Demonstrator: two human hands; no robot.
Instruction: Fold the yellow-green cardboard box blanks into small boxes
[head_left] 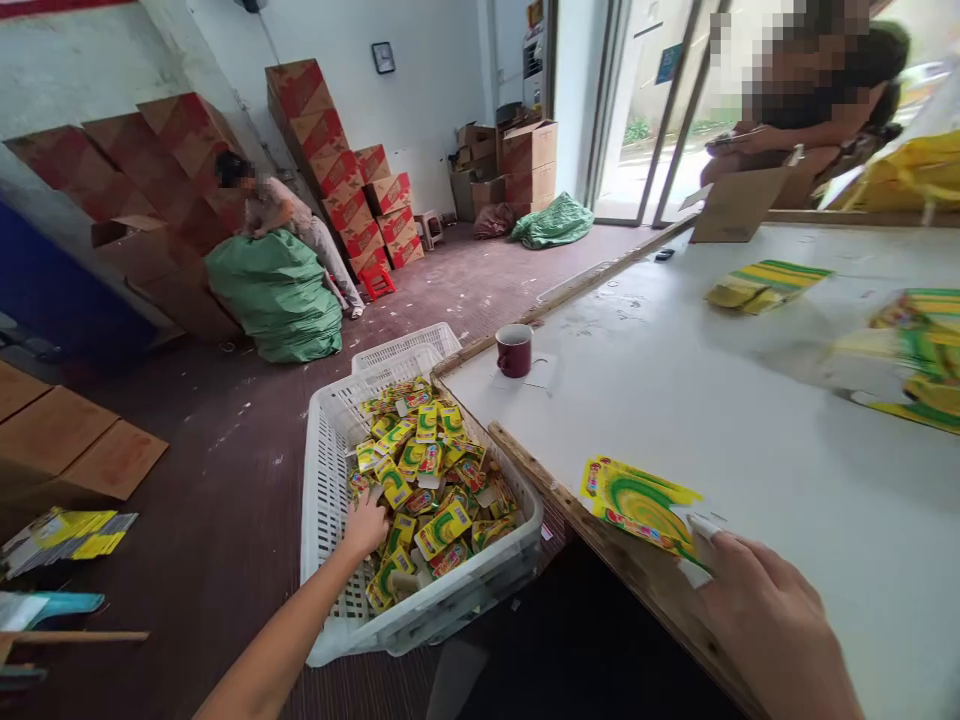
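Note:
My left hand (367, 524) reaches into a white plastic crate (319, 550), its fingers apart at the near left side of a heap of small yellow-and-green cartons (444, 530). The fingertips touch or nearly touch a carton there; I see nothing clearly held. At the edge of the white table, my right hand (765, 610) is closed on the near end of a few flat yellow cartons (641, 505), lying overlapped with green swirl prints. Its thumb is mostly hidden.
A maroon mug (514, 352) stands near the table corner. More flat cartons (769, 285) lie farther along the white table (622, 390), beside an open cardboard box (739, 205). One person bends over a green sack (277, 295); another sits beyond the table. Red-brown boxes (330, 160) are stacked behind.

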